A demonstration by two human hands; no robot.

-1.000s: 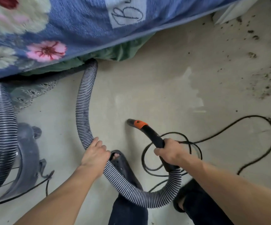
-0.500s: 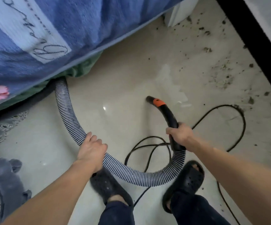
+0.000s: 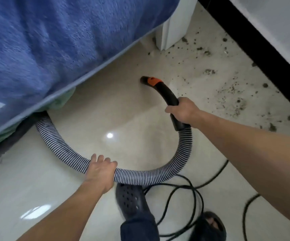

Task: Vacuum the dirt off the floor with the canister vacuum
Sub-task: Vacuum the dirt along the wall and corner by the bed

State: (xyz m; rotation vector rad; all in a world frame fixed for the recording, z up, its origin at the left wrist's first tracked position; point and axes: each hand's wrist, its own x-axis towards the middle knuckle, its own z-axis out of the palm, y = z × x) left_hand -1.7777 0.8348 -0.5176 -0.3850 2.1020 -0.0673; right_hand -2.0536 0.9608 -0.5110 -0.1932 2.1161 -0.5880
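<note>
Vacuum hose [image 3: 158, 177], one, left hand [image 3: 100, 169] grip clamped mid-length; handle [image 3: 170, 98], one, right hand [image 3: 182, 111] grip clamped round it.

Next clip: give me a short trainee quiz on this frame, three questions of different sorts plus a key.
1. True or false: the left hand grips the hose.
2. What does the right hand hold? A) the cord B) the wand C) the blanket
3. Fill in: seen from the head camera, most dirt lies to the ___ of the wand.

Key: 1 true; 2 B; 3 right.
</note>
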